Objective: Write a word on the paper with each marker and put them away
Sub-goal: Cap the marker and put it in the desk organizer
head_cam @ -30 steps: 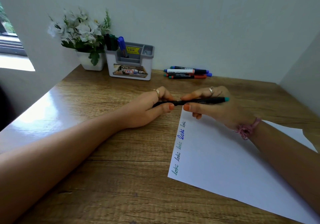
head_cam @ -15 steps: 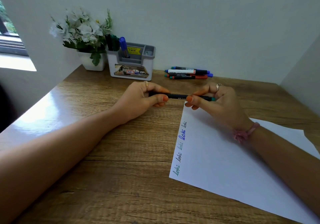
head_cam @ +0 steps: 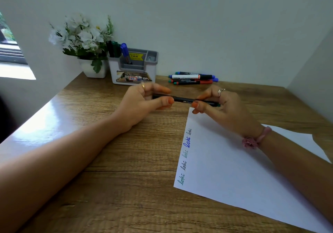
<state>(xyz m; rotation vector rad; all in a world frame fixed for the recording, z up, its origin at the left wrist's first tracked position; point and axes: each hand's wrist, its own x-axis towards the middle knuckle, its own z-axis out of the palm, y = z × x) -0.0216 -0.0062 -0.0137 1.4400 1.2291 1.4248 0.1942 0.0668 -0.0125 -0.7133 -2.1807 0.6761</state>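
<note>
Left hand (head_cam: pixel 142 105) thumb and fingers pinched on one end of slim black marker (head_cam: pixel 183 100); right hand (head_cam: pixel 221 106) pinched on the other, teal-tipped end. Marker held level above the grained wooden desk (head_cam: pixel 108 187), at the top corner of smooth white paper (head_cam: pixel 234 175). Remaining markers (head_cam: pixel 192 78) lie near the wall; grey-white plastic organizer (head_cam: pixel 133 70) holds three.

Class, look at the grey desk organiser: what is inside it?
The organiser holds dark and green markers and a blue-capped marker. Their lower ends and the compartment floors are hidden by its walls.

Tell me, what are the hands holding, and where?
A black marker, held level between both: the left hand grips its left end, the right hand pinches its right end.
</note>
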